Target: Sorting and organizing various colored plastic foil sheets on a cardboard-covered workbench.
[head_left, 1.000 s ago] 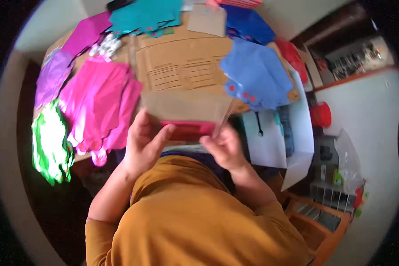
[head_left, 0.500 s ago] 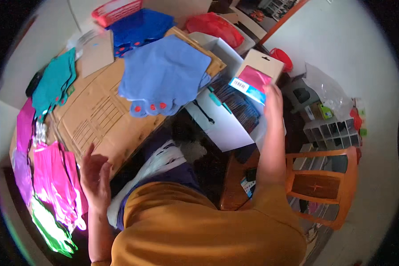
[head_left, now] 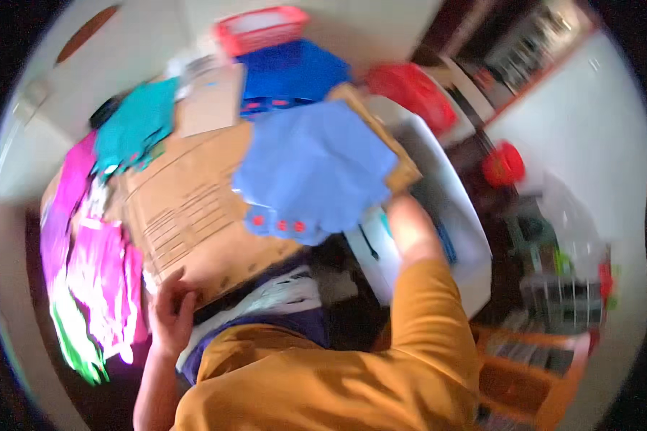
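My right arm reaches over the white box (head_left: 474,237) on the right. The right hand (head_left: 404,208) is blurred, and its fingers are out of sight by the edge of the light blue fabric pieces (head_left: 316,165). What it holds, if anything, is hidden. Those pieces lie in a pile with a scalloped, red-dotted edge. At the cardboard's near edge, my left hand (head_left: 171,312) is empty, its fingers loosely bent and thumb apart. Bright pink fabric (head_left: 104,280) hangs to the left of it.
Flattened cardboard (head_left: 194,215) covers the table. Teal pieces (head_left: 136,122), dark blue pieces (head_left: 295,72) and a red basket (head_left: 262,30) sit along its far side. Beyond the white box are a red bag (head_left: 413,93) and a red bucket (head_left: 503,164). A wooden chair (head_left: 517,381) stands lower right.
My right hand has moved left, from above the white box to beside the blue pile. The carton with a pink window that it held is out of sight. The view has swung.
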`<state>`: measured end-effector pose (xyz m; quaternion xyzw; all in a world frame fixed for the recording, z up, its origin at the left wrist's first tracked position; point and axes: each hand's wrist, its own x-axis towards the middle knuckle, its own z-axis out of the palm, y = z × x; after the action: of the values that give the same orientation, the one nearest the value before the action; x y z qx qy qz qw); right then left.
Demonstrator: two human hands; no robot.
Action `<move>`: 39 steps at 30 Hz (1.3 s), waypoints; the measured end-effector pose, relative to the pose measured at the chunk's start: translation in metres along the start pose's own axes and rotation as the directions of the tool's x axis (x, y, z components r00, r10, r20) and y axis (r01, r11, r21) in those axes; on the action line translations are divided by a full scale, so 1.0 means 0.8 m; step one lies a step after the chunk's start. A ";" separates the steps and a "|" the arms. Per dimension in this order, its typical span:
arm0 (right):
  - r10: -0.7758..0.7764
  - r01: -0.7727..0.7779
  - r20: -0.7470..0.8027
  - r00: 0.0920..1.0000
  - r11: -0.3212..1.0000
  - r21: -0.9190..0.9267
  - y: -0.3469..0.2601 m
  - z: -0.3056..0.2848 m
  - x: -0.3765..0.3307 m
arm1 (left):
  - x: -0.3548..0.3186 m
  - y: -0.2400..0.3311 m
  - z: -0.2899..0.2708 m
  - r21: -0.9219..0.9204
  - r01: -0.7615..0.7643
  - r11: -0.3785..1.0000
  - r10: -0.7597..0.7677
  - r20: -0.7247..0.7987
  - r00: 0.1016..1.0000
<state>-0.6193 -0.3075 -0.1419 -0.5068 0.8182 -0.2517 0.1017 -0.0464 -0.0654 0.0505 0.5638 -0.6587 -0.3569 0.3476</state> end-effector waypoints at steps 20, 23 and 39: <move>0.263 0.114 -0.708 0.655 0.892 0.437 -0.071 -0.156 -0.221 | -0.073 -0.015 -0.176 0.432 -0.266 0.862 0.396 -0.246 0.884; 0.025 0.325 -0.721 0.692 0.881 0.343 -0.176 -0.162 -0.317 | -0.090 -0.024 -0.229 0.471 -0.148 0.870 0.255 -0.172 0.952; -0.953 0.846 0.083 -0.291 -0.216 0.487 -0.653 0.019 -0.531 | -0.111 -0.118 -0.282 0.597 -0.475 0.646 0.474 0.173 0.863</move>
<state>-0.0092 -0.1259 0.0766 -0.9715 0.0343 -0.2071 0.1105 0.2048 -0.0050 0.0778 0.4534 -0.8629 -0.0163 0.2227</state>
